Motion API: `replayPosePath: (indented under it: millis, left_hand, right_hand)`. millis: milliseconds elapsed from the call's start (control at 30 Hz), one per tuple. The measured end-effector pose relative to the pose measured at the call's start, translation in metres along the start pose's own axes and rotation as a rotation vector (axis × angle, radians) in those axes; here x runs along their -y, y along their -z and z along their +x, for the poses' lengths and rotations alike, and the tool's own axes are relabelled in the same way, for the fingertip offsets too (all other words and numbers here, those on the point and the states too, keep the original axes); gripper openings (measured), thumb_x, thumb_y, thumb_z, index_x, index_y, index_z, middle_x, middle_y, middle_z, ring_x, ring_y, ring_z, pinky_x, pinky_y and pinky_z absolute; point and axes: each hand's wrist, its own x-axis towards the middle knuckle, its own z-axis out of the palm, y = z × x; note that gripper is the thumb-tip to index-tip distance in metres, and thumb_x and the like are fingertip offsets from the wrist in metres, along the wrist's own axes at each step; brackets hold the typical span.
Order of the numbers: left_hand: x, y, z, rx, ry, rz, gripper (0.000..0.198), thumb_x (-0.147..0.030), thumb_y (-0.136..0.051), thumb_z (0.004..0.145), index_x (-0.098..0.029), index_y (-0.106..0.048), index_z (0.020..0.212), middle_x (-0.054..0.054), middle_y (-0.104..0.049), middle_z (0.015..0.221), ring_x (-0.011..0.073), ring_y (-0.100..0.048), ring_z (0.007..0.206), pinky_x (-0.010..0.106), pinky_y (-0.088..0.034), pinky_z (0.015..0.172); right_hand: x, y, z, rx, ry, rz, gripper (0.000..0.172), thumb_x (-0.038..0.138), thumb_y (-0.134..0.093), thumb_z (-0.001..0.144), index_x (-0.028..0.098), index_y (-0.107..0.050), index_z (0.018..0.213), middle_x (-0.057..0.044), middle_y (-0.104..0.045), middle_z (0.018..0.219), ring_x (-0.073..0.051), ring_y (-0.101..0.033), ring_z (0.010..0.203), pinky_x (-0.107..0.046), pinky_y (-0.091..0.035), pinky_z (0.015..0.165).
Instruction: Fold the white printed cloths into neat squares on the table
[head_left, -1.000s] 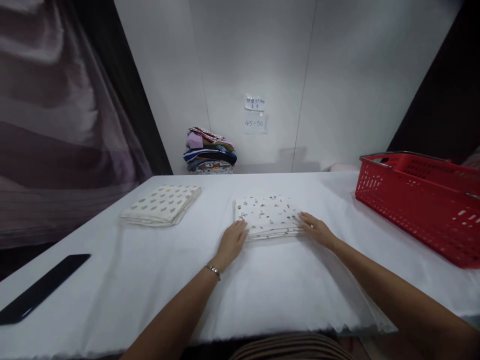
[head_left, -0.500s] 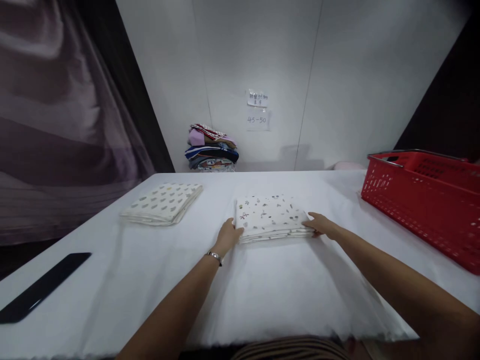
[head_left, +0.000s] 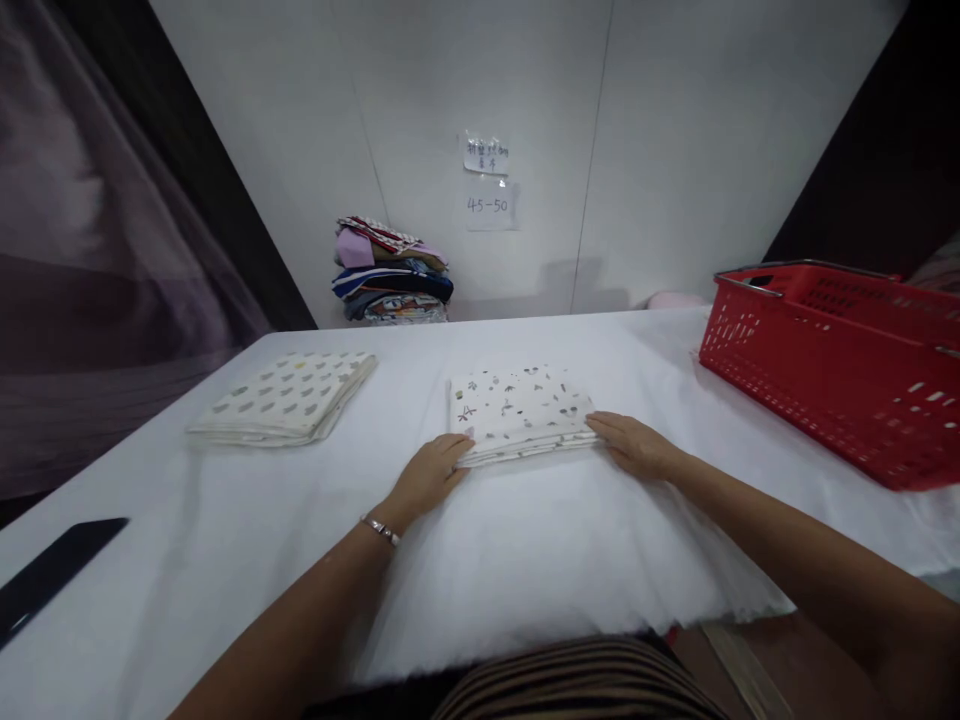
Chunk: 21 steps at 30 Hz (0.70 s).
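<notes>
A folded white cloth (head_left: 523, 405) with small printed motifs lies on the white-covered table in front of me, its layered edge towards me. My left hand (head_left: 431, 472) grips its near left corner, fingers on top and thumb at the front edge; a silver bracelet circles that wrist. At the near right corner, my right hand (head_left: 632, 443) holds the cloth between fingers and thumb, the fingertips reaching over the side. To the left rests a second folded cloth (head_left: 289, 398), cream with grey leaf-like shapes, touched by neither hand.
A red perforated basket (head_left: 832, 370) with metal handles stands on the table (head_left: 525, 570) at right. A dark flat board (head_left: 56, 570) lies at the left front. Folded fabrics form a stack (head_left: 394, 275) by the wall, near paper signs (head_left: 489, 180). A curtain hangs at left.
The camera view has shifted, so everything sits further left and higher. The fingers of both hands have moved in over the near corners of the cloth, which stays folded in place.
</notes>
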Motion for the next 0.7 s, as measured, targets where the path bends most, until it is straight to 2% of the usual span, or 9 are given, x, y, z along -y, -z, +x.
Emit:
replayPosePath:
  millis: [133,300,500,700]
  left_hand:
    - [-0.008,0.006,0.004,0.047,-0.009,0.115,0.047,-0.011,-0.05,0.08,-0.021,-0.048,0.126,0.007,-0.056,0.123,0.0219,-0.05,0.113,0.038,-0.04,0.095]
    - [-0.017,0.003,0.009,0.046,-0.043,0.239,0.058,0.002,-0.038,0.079,-0.021,-0.043,0.132,0.009,-0.055,0.122,0.0215,-0.051,0.109,0.037,-0.039,0.091]
    - [-0.015,-0.008,0.012,0.045,-0.07,0.308,0.058,0.004,-0.03,0.081,-0.017,-0.038,0.135,0.012,-0.055,0.118,0.0218,-0.053,0.102,0.038,-0.04,0.088]
    - [-0.013,-0.012,0.014,0.019,-0.043,0.261,0.055,0.002,-0.034,0.082,-0.018,-0.04,0.132,0.012,-0.056,0.114,0.0222,-0.053,0.103,0.038,-0.04,0.088]
  right_hand:
    - [-0.001,-0.007,0.003,-0.004,-0.012,-0.107,0.052,0.017,-0.041,0.085,0.023,-0.038,0.137,-0.009,-0.05,0.135,-0.025,-0.046,0.122,-0.047,-0.041,0.099]
    - [0.0,-0.007,0.009,-0.014,0.046,-0.174,0.048,0.014,-0.038,0.087,0.02,-0.041,0.135,-0.011,-0.055,0.129,-0.026,-0.05,0.117,-0.047,-0.041,0.096]
    - [0.001,-0.011,0.014,-0.016,0.075,-0.222,0.045,0.012,-0.035,0.088,0.015,-0.044,0.131,-0.013,-0.059,0.121,-0.025,-0.054,0.109,-0.047,-0.044,0.092]
    - [0.0,-0.013,0.014,-0.06,0.051,-0.171,0.052,0.01,-0.037,0.081,0.018,-0.042,0.133,-0.013,-0.059,0.12,-0.026,-0.055,0.106,-0.047,-0.046,0.089]
